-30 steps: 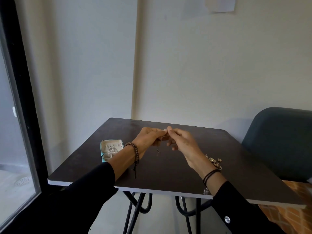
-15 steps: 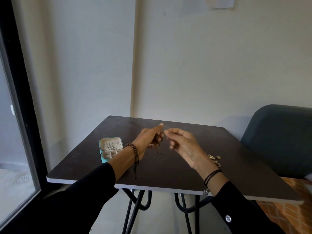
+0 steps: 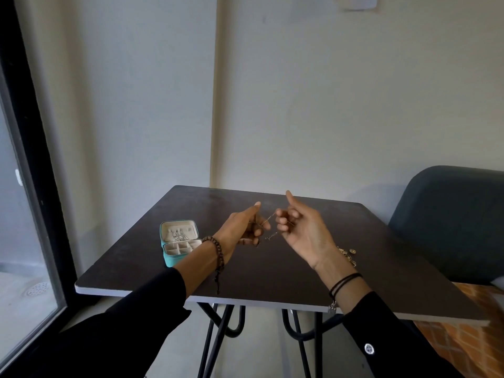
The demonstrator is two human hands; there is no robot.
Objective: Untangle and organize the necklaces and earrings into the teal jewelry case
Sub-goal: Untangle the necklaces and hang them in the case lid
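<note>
Above the middle of the dark table (image 3: 286, 271) my left hand (image 3: 242, 227) and my right hand (image 3: 302, 230) hold a thin necklace chain (image 3: 268, 220) stretched between them. Both hands pinch it with curled fingers; the right index finger points up. A short end of the chain (image 3: 271, 236) dangles below. The teal jewelry case (image 3: 178, 241) lies open at the table's left, with chains in its lid and cream compartments in its base. A small heap of gold jewelry (image 3: 347, 255) lies on the table behind my right wrist, partly hidden.
A dark upholstered chair (image 3: 450, 222) stands at the table's right. A black-framed glass door (image 3: 24, 186) runs along the left. The wall is close behind the table's far edge.
My hands have drawn apart, so the chain now spans a gap between them. My right index finger has lifted to point up. The view has tilted slightly upward.
</note>
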